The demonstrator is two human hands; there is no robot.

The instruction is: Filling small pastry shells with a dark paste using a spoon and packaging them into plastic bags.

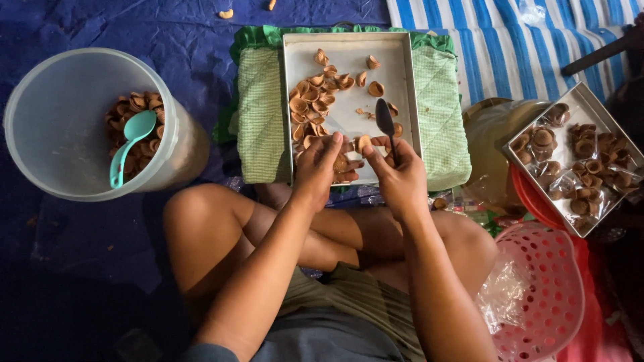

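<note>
I see both forearms reaching forward over crossed legs to the near edge of the metal tray. My left hand curls over a brown shell, fingers pinching it. My right hand grips a dark spoon, bowl pointing away, above the loose shells on the tray

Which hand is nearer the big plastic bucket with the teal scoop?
Left. The left hand is over the tray's near edge, on the bucket's side; the right hand, holding a dark spoon, sits farther away.
</note>
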